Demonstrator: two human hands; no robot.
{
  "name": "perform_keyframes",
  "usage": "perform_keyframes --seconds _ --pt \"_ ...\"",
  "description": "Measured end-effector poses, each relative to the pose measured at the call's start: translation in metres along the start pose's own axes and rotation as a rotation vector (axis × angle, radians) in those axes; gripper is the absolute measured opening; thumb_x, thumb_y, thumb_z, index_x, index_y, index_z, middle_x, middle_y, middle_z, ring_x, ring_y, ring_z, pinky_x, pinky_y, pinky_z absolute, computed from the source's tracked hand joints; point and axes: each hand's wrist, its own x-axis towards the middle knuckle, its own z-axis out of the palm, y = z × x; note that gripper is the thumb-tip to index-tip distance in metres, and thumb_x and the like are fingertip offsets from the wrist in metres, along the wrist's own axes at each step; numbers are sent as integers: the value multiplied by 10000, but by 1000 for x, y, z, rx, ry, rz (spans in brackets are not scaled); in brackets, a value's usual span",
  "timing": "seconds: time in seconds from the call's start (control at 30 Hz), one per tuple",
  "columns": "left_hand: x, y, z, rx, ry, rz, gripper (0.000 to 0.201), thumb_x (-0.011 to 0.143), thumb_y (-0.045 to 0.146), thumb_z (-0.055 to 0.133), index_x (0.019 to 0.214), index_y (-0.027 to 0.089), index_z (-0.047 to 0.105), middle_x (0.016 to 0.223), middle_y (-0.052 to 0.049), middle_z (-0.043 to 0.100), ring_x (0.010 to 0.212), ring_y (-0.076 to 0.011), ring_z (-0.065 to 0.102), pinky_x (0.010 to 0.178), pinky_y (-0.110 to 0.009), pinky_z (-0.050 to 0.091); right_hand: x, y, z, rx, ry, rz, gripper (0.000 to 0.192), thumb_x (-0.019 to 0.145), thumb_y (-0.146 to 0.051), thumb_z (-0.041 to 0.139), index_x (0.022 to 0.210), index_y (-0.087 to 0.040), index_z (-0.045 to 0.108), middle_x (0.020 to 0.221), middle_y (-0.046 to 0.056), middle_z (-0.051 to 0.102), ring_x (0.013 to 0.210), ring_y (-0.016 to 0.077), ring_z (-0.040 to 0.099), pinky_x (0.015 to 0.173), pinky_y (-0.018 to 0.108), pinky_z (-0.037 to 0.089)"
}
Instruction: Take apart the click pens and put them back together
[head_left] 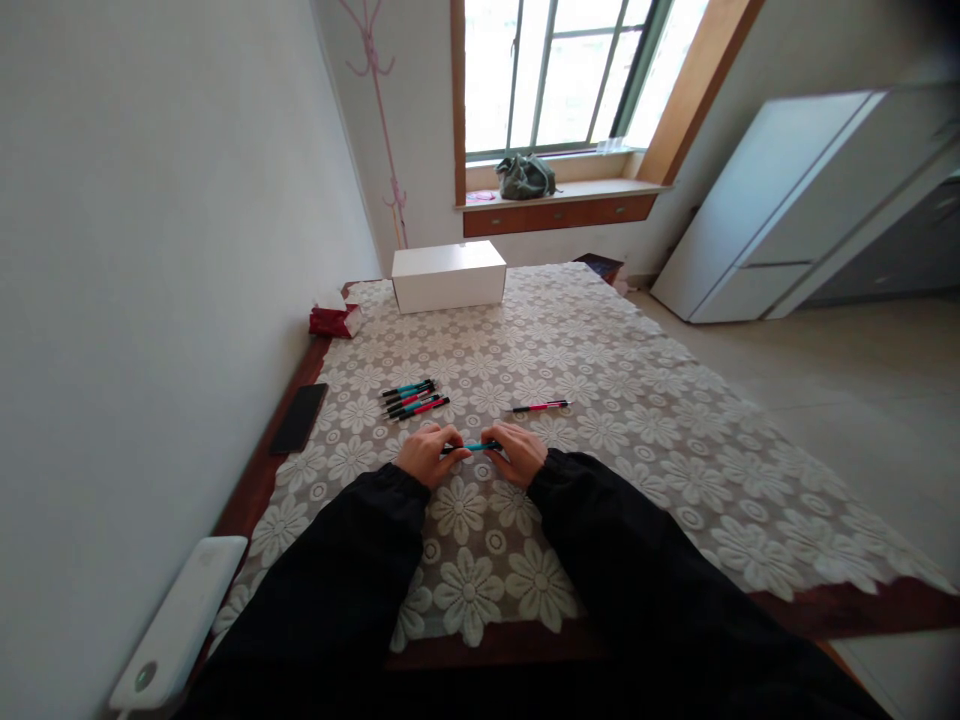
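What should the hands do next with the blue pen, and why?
Probably pull it apart or twist it: the left hand and right hand each pinch one end of the blue pen, level above the cloth, with a bundle of pens nearby.

Both arms in black sleeves reaching up from the bottom of the frame, converging at centre, left hand (427,455) and right hand (517,453) knuckles up, close together, fingers curled, fingertips pinched inward
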Motion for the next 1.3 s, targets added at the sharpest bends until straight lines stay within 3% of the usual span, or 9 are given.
perform_keyframes --seconds 0.2,0.37,0.57,0.87,0.97,1.03,1.17,1.3 --pt "2 0 -2 -22 -12 74 217 949 415 580 929 209 647 883 -40 708 867 -207 632 790 -331 506 -1 -5 -2 -50 -80 95 110 891 -206 531 995 -214 565 826 22 661 724 170 590 706 266 422" --pt "2 -1 0 -68 15 94 170 899 356 662 989 212 646 965 -44 718 931 -220 626 851 -352 506 -1 -6 -3 -64 -120 106 247 930 -243 517 1167 -206 575 934 40 694 815 177 634 769 274 452" --pt "1 -1 0 -16 -19 77 183 965 349 556 946 208 672 921 -51 718 879 -211 607 821 -344 493 0 -2 1 -102 -119 19 263 1025 -306 403 1006 -214 649 924 58 681 876 178 640 810 284 469" --pt "3 1 0 39 -51 101 329 1010 372 444 835 201 663 865 -56 699 842 -206 591 811 -342 484 -2 3 6 -110 -107 5 146 978 -248 479 1038 -208 606 928 51 689 829 174 644 761 273 450" --pt "2 1 -1 -7 -36 93 238 958 416 559 1017 217 675 916 -47 709 881 -211 606 828 -346 497 -3 0 4 -112 -103 45 149 975 -257 487 1054 -213 605 937 45 690 791 165 638 710 259 440" --pt "1 0 0 -37 -26 89 280 908 417 640 1114 228 656 944 -41 715 908 -215 614 837 -348 505 -3 -1 2 -115 -94 58 169 982 -273 480 1076 -214 607 947 43 688 797 164 638 700 256 437" --pt "1 -1 0 -20 -38 106 196 942 387 582 991 225 681 937 -47 716 894 -212 611 838 -356 501 -3 -2 2 -134 -83 11 251 1017 -350 446 1126 -220 631 937 45 674 816 164 629 730 264 439" --pt "3 2 -1 29 -69 134 263 972 403 510 922 217 689 910 -57 700 866 -210 591 826 -359 488 -1 1 4 -166 -66 -31 244 1021 -330 451 1023 -220 669 892 54 662 840 176 618 765 290 423"
